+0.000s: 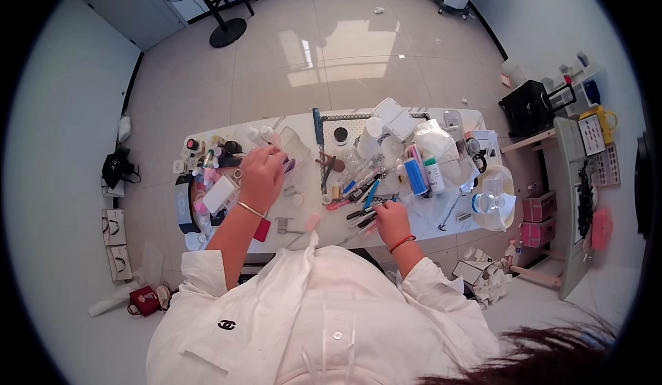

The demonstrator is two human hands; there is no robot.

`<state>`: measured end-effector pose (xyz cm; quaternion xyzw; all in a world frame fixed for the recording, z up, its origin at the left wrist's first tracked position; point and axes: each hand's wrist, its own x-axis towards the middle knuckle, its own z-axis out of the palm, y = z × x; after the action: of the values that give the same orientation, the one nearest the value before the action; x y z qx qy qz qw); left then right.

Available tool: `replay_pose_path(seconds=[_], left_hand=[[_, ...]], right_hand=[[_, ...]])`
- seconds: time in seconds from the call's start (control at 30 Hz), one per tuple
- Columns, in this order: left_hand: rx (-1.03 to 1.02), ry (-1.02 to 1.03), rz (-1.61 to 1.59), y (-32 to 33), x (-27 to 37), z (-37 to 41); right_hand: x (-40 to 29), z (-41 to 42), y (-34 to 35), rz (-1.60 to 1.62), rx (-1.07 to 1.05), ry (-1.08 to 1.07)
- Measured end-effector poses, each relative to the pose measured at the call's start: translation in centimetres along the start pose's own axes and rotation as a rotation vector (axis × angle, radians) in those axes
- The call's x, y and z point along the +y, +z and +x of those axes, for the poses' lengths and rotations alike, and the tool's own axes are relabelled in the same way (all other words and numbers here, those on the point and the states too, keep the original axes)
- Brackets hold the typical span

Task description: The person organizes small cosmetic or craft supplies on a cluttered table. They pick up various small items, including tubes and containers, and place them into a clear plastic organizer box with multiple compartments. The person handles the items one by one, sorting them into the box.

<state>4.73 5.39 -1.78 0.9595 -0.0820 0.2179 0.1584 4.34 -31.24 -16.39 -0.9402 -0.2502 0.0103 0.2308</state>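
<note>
My left hand (262, 177) is over the left half of the cluttered table, its fingers bent beside a small purple item (288, 165); whether it grips that is unclear. Just beyond lie a clear plastic tray (295, 150) and small white bottles (267, 131). At the table's near edge, right of centre, my right hand (393, 222) touches a bunch of pens (362, 213); its fingertips are partly hidden, so a hold cannot be made out. Blue pens and markers (371, 193) lie beyond them. A blue cylindrical pack (415, 176) and a white bottle with a green top (433, 168) lie further right.
Cosmetics jars (194, 144) and a white box (220, 192) crowd the table's left end. A round tray (509, 212) with a plastic bottle (489, 203) sits at the right end. A standing fan (227, 32), a black case (526, 108) and pink boxes (538, 207) are on the floor.
</note>
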Motion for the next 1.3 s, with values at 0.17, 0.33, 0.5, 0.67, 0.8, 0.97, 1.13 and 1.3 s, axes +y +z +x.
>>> replay_pose_path(seconds=[0.17, 0.33, 0.5, 0.67, 0.8, 0.97, 1.13, 1.3], left_hand=[[-0.187, 0.089, -0.253, 2.3, 4.0, -3.7], [-0.241, 0.128, -0.303, 4.0, 5.1, -6.2], [-0.332, 0.082, -0.369, 4.5, 4.3, -7.4], [-0.432, -0.155, -0.5, 4.5, 4.7, -7.9], [-0.678, -0.509, -0.774, 2.6, 5.7, -5.8], [-0.533, -0.645, -1.111, 3.7, 4.0, -6.3], [-0.458, -0.586, -0.861, 0.9, 3.6, -4.0], [-0.291, -0.528, -0.758, -0.4, 0.8, -2.7]], right_hand=[[-0.6, 1.5, 1.5, -0.136, 0.006, -0.052], [0.0, 1.7, 2.2, -0.184, -0.075, -0.027], [0.0, 1.7, 2.3, -0.226, -0.069, -0.031], [-4.6, 2.4, -0.8, -0.17, -0.023, -0.075], [-8.3, 3.4, -4.1, 0.193, 0.004, -0.109], [-9.0, 4.0, -5.8, 0.474, 0.037, -0.113], [-9.1, 4.5, -8.0, 0.641, 0.069, -0.013], [-6.6, 3.5, -6.6, 0.654, 0.047, 0.105]])
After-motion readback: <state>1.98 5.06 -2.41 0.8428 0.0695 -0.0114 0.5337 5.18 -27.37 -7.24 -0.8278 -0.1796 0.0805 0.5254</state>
